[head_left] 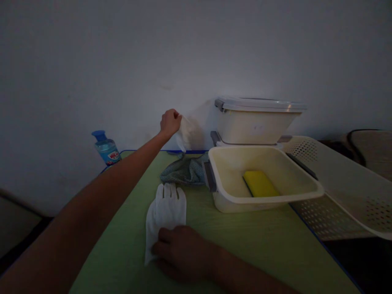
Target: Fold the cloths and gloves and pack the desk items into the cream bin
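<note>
The glove [168,210] lies flat, its near end under the right hand [186,253], perhaps steadied; whether those blurred fingers pinch, I cannot tell. Beyond them, the left hand [170,122] pinches the cloth's [185,132] top, so it hangs near the rag [185,170].

I take this for a room in a home, though I can't tell which one. My head view shows a plain pale wall [137,61], a green worktop with blue edging [245,245], a blue plastic bottle with a label [106,149], a lidded cream plastic storage box [252,127], a yellow rectangular sponge [260,183] and a white perforated plastic basket [346,163], all ordinary household goods.
</note>
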### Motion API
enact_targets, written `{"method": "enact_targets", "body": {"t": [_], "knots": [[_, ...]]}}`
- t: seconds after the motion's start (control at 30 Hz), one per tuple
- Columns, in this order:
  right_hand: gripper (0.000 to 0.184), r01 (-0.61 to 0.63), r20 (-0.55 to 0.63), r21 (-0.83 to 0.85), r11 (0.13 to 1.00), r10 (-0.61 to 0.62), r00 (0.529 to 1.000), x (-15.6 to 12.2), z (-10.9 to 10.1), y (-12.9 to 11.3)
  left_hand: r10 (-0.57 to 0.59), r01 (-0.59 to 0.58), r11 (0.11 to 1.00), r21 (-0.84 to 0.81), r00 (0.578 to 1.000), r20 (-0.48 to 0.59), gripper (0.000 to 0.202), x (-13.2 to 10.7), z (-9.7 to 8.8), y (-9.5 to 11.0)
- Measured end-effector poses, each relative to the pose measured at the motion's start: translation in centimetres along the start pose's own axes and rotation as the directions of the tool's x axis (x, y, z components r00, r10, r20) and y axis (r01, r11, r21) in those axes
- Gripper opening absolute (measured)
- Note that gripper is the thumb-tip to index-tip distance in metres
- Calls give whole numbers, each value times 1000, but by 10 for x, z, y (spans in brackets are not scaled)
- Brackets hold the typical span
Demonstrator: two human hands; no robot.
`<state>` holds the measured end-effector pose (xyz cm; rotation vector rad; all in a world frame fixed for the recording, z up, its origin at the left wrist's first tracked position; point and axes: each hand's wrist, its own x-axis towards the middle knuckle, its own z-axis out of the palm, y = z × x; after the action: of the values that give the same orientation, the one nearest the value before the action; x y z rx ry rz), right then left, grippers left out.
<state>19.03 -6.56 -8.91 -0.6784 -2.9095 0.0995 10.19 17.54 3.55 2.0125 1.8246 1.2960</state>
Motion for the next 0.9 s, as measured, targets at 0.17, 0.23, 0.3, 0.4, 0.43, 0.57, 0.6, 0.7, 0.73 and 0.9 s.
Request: {"method": "enact_targets", "body": {"t": [0.17, 0.23, 0.3, 0.4, 0.43, 0.57, 0.6, 0.7, 0.73, 0.9], "knots": [[20, -13, 5, -7, 1000, 13, 1000, 0, -1, -1, 161, -167, 982, -85, 984, -73, 10, -17, -42, 12], [19, -12, 14, -4, 1000, 12, 1000, -1, -2, -1, 210, -213, 973, -84, 977, -43, 7, -28, -57, 15], [18, -12, 17, 7, 1000, 12, 1000, -1, -4, -1, 214, -212, 973, -92, 977, 15, 5, -44, -69, 15], [16, -19, 22, 24, 1000, 19, 1000, -1, -5, -1, 113, -86, 980, -178, 982, 148, 6, -72, -81, 8], [16, -22, 24, 32, 999, 22, 999, -1, -5, -1, 66, -18, 974, -226, 976, 208, 7, -83, -82, 3], [15, -54, 29, 49, 997, 53, 998, 0, -3, -3, -96, 278, 845, -458, 920, 381, 11, -123, -76, -22], [14, -67, 23, 50, 996, 66, 998, 0, -3, -3, -129, 344, 788, -511, 904, 409, 14, -133, -73, -29], [13, -109, -4, 57, 992, 109, 994, 1, -2, -4, -161, 483, 594, -643, 855, 493, 30, -159, -62, -49], [13, -121, -9, 59, 991, 122, 993, 1, -2, -4, -149, 514, 525, -678, 840, 521, 36, -165, -59, -55], [10, -174, -69, 65, 983, 178, 982, 0, 0, -4, -134, 585, 279, -762, 809, 572, 35, -181, -58, -71]]}}
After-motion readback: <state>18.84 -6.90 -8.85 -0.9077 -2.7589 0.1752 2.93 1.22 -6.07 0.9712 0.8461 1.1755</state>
